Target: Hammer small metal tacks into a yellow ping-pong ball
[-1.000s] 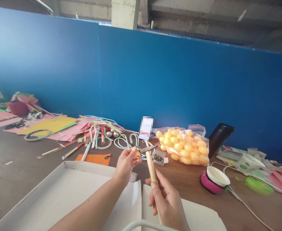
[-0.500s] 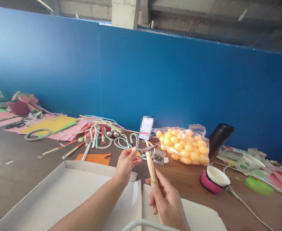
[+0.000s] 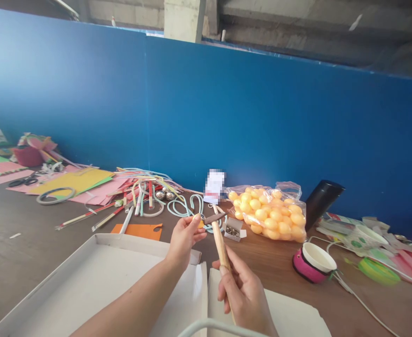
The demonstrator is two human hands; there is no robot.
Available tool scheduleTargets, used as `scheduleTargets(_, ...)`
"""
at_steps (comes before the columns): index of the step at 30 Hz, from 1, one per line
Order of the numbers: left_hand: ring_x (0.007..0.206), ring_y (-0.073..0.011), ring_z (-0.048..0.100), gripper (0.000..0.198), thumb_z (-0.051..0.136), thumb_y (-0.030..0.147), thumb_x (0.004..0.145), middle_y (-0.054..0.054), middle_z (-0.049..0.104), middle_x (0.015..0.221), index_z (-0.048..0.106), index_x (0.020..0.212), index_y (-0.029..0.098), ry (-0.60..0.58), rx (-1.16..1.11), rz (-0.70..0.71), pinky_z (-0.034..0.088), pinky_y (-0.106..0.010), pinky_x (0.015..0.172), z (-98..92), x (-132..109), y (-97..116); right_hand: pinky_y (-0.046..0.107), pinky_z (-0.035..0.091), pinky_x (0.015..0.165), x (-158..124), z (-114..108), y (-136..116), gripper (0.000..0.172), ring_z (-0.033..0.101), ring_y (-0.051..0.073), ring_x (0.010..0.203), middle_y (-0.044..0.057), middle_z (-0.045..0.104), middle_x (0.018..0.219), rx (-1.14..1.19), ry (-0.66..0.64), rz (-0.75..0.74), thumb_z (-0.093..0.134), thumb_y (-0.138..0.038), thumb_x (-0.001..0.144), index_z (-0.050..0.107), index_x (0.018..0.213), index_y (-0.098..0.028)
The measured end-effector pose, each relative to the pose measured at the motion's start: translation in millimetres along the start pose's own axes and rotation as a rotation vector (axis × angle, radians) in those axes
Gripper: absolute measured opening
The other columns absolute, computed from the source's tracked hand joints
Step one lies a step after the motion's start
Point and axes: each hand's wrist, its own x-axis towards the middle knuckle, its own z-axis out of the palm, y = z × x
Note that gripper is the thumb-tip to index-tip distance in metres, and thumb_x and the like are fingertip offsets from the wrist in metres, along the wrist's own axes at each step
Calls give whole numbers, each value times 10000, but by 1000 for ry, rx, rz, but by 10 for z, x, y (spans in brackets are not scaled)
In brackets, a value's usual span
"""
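Observation:
A hammer (image 3: 221, 243) with a pale wooden handle and a dark, pointed metal head is gripped in my right hand (image 3: 243, 292), the handle slanting up and away from me. My left hand (image 3: 185, 238) is closed, thumb and fingers pinched at the left end of the hammer head. A bit of orange (image 3: 201, 224) and something small and shiny show at those fingertips, too small to make out. Whether the left fingers touch the head itself I cannot tell. Just right of the hammer, a small open box (image 3: 233, 230) holds little metal pieces.
A white tray-like box lid (image 3: 128, 276) lies under my left arm. Behind are a bag of orange balls (image 3: 271, 210), a black cylinder (image 3: 323, 203), pale-blue tubing (image 3: 178, 207) and coloured paper (image 3: 72, 180). A pink-wrapped cup (image 3: 314, 264) stands right. A blue partition (image 3: 262, 117) closes the back.
Hardly anything differs. The hammer head has shifted very slightly left at my left fingertips; both hands keep their hold.

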Motion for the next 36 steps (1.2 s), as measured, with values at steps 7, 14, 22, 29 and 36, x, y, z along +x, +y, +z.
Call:
scheduleTargets(7,605,-88,587,328,674,410,683,-18,558,721,549,809,134,-4,-7,-9,539,-229,593,-1,9,4,194,396,308,1,-6,-4,588,471,87,410,72,645,807,5,-8,10,534,-485,777,481,1273,-173)
scheduleTargets(14,608,-90,589,345,668,427,683,-18,558,716,550,821,133,2,0,-10,539,-229,596,-15,11,8,194,396,309,-3,-5,-14,587,479,92,421,69,642,806,1,-3,16,533,-484,777,483,1271,-171)
scheduleTargets(22,597,-88,588,335,681,415,672,-20,563,697,557,793,129,12,-38,-14,539,-222,586,-4,14,19,185,395,300,1,-3,1,579,474,88,422,74,640,820,0,-14,0,532,-471,786,477,1273,-163)
scheduleTargets(29,581,-86,587,312,696,386,666,-13,566,668,555,779,132,11,-61,-17,533,-215,576,2,22,20,187,394,295,9,-7,11,602,477,91,404,68,646,766,0,8,15,539,-493,772,489,1264,-150)
scheduleTargets(36,593,-85,587,310,695,380,669,-12,563,684,551,784,131,6,-64,-14,535,-211,585,-11,28,-1,179,396,303,20,-16,14,575,468,80,409,62,634,799,-4,-53,32,522,-454,795,455,1287,-164)
